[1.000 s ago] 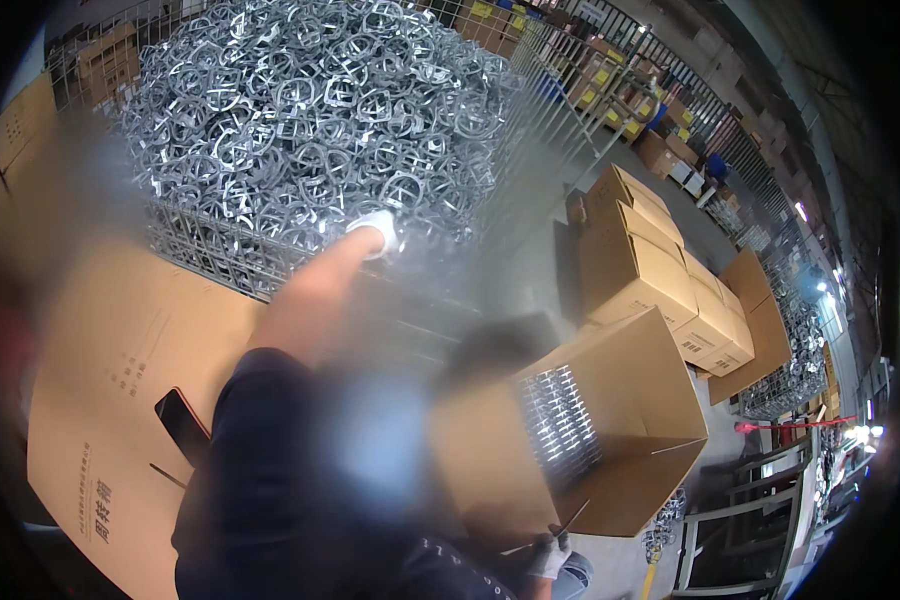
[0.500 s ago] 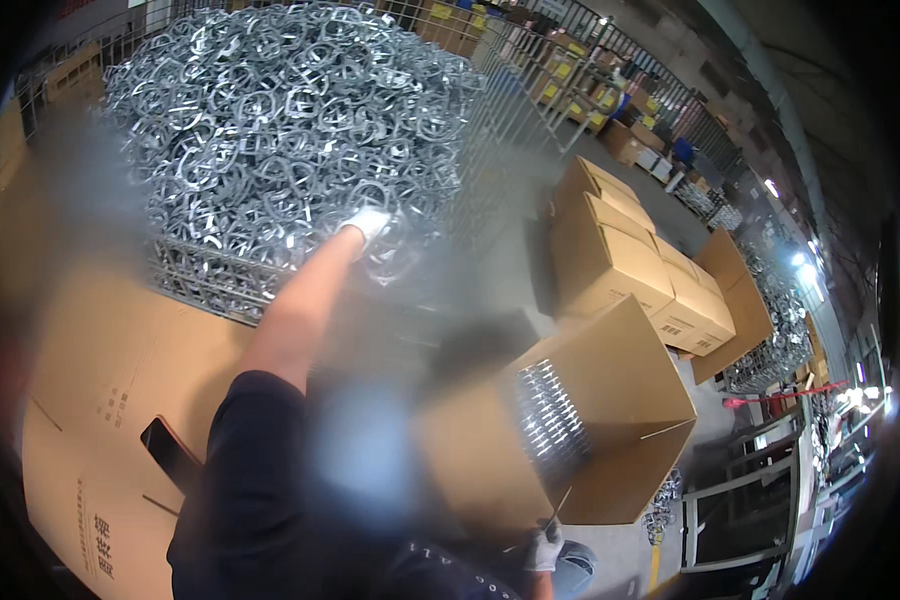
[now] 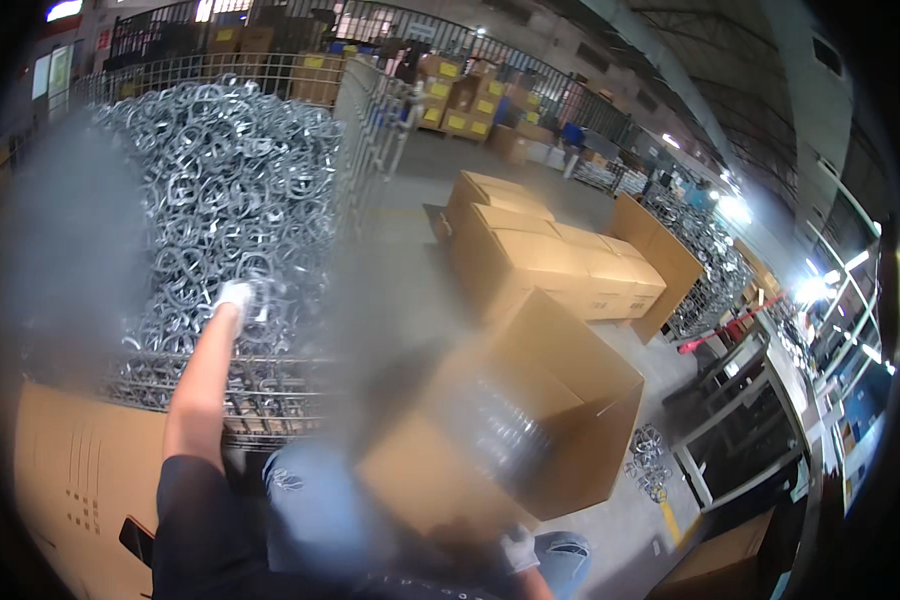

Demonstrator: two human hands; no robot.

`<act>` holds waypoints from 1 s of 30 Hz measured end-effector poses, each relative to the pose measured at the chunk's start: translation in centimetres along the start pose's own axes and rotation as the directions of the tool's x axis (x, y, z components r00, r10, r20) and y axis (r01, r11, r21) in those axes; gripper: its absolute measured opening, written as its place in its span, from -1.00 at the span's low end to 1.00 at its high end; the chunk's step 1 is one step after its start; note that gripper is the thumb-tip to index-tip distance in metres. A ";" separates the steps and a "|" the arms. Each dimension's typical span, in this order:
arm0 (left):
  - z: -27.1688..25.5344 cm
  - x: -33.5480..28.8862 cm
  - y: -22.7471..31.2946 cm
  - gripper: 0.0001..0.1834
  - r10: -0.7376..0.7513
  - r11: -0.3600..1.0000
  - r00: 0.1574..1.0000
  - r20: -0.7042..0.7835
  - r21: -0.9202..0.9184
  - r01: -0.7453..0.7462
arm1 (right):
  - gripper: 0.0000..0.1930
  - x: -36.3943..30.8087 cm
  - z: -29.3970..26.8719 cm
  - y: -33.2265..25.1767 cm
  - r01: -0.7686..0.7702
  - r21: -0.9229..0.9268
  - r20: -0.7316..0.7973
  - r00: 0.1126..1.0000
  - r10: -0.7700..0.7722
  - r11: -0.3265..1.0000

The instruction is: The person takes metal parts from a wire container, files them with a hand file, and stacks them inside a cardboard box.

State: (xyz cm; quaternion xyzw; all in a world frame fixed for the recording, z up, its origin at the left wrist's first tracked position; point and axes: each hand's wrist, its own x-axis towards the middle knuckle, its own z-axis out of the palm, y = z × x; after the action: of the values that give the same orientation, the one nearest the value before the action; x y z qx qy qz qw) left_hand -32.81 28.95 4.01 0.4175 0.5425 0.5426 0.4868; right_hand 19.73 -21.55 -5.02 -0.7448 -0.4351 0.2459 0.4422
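My left hand, in a white glove, reaches into a wire cage heaped with loose, shiny metal rings. Its fingers look closed around one or more of the rings, though blur softens the detail. Down at the lower middle, my right hand, also gloved, grips the near edge of an open cardboard box. The box is tilted, its opening toward the right. Rows of metal pieces lie inside it, partly blurred.
A flat cardboard surface at the lower left bears a phone. Closed cartons stand beyond the open box. Another heap of metal parts is farther right, near a metal frame table. Loose rings lie on the floor.
The view has swung up and to the right, so the cage and boxes sit farther left. My left hand remains among the rings; my right hand stays at the box edge.
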 end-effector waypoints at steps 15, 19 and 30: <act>22.3 -32.6 5.8 -0.91 0.204 0.925 0.553 0.808 0.026 -0.379 | -0.65 9.2 1.7 -20.6 0.015 0.703 0.151 0.974 -0.170 0.711; 25.5 -33.6 4.5 -0.93 0.042 0.954 0.526 0.849 0.122 -0.272 | -0.73 10.1 1.2 -17.8 -0.194 0.735 0.210 0.976 0.054 0.650; 27.8 -34.3 0.8 -0.64 -0.050 0.985 0.509 0.859 0.126 -0.116 | -0.85 10.6 -0.7 -16.3 -0.093 0.786 0.147 0.988 -0.039 0.611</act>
State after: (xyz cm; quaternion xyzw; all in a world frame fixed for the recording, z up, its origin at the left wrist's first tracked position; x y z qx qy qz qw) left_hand 0.53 0.39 9.11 0.6808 0.2654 0.2263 0.6441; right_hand 18.53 -8.98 9.77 -0.4595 -0.3026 0.4739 0.6875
